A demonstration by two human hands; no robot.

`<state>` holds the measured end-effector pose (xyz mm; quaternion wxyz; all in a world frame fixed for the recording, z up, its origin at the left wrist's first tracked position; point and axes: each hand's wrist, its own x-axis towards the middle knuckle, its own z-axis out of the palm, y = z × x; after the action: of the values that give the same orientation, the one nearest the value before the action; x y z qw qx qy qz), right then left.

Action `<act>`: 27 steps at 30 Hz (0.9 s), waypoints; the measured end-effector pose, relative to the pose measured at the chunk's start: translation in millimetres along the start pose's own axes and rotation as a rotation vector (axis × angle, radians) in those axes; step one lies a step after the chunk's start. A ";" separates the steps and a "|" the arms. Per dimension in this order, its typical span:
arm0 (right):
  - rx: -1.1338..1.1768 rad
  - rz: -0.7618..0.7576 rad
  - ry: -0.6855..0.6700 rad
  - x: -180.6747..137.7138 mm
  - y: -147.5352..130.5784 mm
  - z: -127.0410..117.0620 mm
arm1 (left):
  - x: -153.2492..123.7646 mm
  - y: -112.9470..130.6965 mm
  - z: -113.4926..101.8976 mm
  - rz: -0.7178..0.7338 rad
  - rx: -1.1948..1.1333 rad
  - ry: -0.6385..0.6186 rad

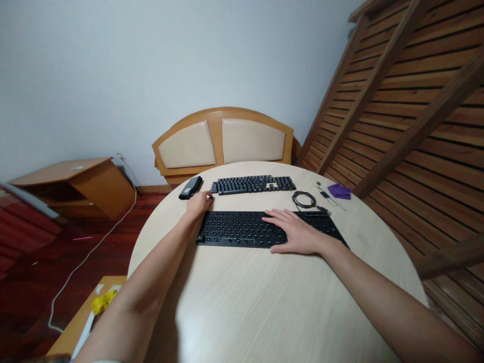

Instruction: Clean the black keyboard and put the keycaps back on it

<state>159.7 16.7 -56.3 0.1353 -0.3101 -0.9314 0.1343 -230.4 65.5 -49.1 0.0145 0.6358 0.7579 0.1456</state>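
A black keyboard base [242, 228] with its key switches bare lies across the table in front of me. At its lower left corner one keycap [200, 239] sits in place. My right hand [293, 232] rests spread and flat on the right half of the base. Beyond the base's upper left corner, my left hand [200, 202] has its fingers pinched at a small black keycap [210, 197], partly hidden by the fingertips. Behind, loose black keycaps [245, 184] are laid out in keyboard rows, with a few pale ones among them.
The round pale table [280, 302] also bears a black folded case [190, 187], a coiled cable [304, 200], a purple cloth [339, 191] and a thin metal tool [331, 199]. A wooden slatted frame [412, 101] leans at right; a headboard [223, 138] stands behind.
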 end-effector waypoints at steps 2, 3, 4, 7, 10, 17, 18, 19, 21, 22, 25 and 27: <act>-0.009 0.004 -0.004 0.5 -0.3 -0.8 | -6.9 -4.6 -2.4 -0.015 -0.036 0.018; -0.016 0.007 -0.007 0.9 -0.7 -1.4 | -11.0 -6.9 -3.8 -0.024 -0.059 0.032; -0.022 0.011 -0.011 1.3 -1.1 -1.9 | -15.8 -9.2 -5.3 -0.033 -0.085 0.048; -0.027 0.015 -0.011 2.3 -2.1 -3.0 | -34.9 -15.6 -11.4 -0.019 -0.185 0.090; -0.024 0.008 -0.004 2.8 -2.2 -3.2 | -58.3 -21.1 -21.0 0.098 -0.314 0.055; -0.062 -0.007 -0.001 3.1 0.7 -2.9 | -86.7 -20.0 -41.3 0.304 -0.496 -0.118; -0.061 -0.009 0.002 3.2 1.0 -2.9 | -87.2 -18.2 -42.2 0.315 -0.504 -0.146; -0.057 -0.011 0.006 3.2 1.4 -2.7 | -87.4 -16.5 -42.7 0.325 -0.508 -0.175; -0.046 -0.009 0.008 3.3 2.1 -2.4 | -87.7 -14.1 -43.3 0.338 -0.509 -0.229; -0.039 -0.006 0.007 3.3 2.3 -2.2 | -87.8 -13.6 -43.5 0.341 -0.509 -0.250; -0.019 0.005 0.006 3.1 2.6 -1.8 | -88.8 -14.6 -44.3 0.339 -0.508 -0.297; -0.021 0.005 0.002 2.9 2.7 -1.5 | -89.7 -15.8 -45.3 0.338 -0.512 -0.334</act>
<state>159.4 20.8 -55.3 0.1323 -0.3142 -0.9318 0.1245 -237.8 -32.9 -24.1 0.2728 0.7432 0.5679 0.2254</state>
